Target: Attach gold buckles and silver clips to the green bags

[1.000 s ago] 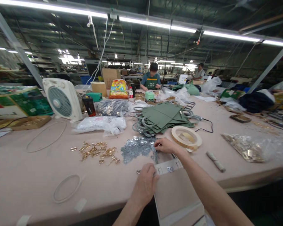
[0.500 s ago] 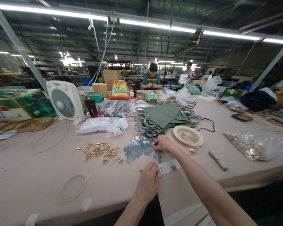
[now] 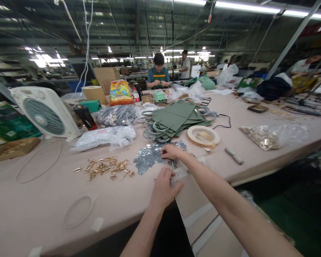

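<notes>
My right hand (image 3: 171, 152) reaches forward to the edge of a heap of small silver metal pieces (image 3: 149, 160), with its fingers pinched together over them; what they grip is too small to make out. My left hand (image 3: 163, 187) rests on the near table edge, fingers curled down on the top end of a pale beige flat piece (image 3: 196, 210) that hangs off the table towards me. A scatter of small gold fittings (image 3: 107, 167) lies to the left of the silver heap.
Behind the silver heap lie green bags with grey handles (image 3: 176, 119), a tape roll (image 3: 203, 136), a white fan (image 3: 44, 112), and plastic bags of hardware (image 3: 267, 135). Loose white rings (image 3: 79, 210) lie at the near left. A person in a green apron (image 3: 158, 73) works at the far end.
The view has swung right and down. My right hand has moved a little left onto the silver heap, and my left hand has kept to the beige piece.
</notes>
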{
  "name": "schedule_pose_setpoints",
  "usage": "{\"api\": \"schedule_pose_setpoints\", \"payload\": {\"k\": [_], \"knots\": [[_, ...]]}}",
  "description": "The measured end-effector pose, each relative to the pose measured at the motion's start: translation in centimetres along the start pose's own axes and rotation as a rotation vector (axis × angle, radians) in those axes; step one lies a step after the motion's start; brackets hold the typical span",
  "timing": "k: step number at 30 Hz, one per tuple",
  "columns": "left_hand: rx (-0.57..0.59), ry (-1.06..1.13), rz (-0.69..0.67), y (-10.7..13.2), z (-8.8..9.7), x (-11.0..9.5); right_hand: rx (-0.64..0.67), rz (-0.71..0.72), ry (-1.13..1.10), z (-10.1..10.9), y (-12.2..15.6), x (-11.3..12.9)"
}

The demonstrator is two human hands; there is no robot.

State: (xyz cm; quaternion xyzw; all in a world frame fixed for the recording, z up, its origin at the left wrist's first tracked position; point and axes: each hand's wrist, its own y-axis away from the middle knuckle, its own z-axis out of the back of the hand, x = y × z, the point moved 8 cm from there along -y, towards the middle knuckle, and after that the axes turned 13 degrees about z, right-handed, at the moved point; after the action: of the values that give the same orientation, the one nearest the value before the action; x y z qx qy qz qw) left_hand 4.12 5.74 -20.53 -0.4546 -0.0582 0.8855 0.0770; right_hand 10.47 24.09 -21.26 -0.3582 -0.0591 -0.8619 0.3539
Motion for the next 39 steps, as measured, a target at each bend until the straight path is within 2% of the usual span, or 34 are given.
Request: {"api": "schedule_pose_setpoints", "payload": {"k": [4,7,9,12,16,21,24,32,37,39], "knots": [[0.000,0.001,0.022,0.0,0.1,0.3,-0.186,0.030,-0.073,2.5,1.5,2.3],[0.005,0.005,0.039,0.0,0.2,0.5,-0.321,0.052,-0.189,4.3,4.7,4.4],[0.005,-0.001,0.045,0.1,0.3,0.6,-0.410,0.024,-0.462,4.7,7.7,5.1],[-0.010,-0.011,0.036,0.2,0.4,0.7,-0.337,-0.109,-0.644,2.9,12.1,5.3],[-0.039,-0.003,0.003,0.2,0.6,0.4,-0.215,-0.199,-0.532,0.4,15.7,5.0],[-0.037,-0.004,0.007,0.2,0.7,0.0,-0.207,-0.198,-0.516,-1.2,16.0,5.1],[-0.028,-0.018,0.010,0.2,0.7,0.0,-0.237,-0.156,-0.501,-1.4,15.6,5.3],[-0.028,-0.003,0.014,0.2,0.5,0.4,-0.224,-0.128,-0.260,-1.5,15.5,4.6],[-0.032,0.004,0.032,0.2,0.6,0.5,-0.369,-0.078,-0.013,-0.8,15.9,6.2],[-0.031,0.002,0.033,0.1,0.6,0.5,-0.419,-0.031,-0.006,-0.5,16.4,7.1]]}}
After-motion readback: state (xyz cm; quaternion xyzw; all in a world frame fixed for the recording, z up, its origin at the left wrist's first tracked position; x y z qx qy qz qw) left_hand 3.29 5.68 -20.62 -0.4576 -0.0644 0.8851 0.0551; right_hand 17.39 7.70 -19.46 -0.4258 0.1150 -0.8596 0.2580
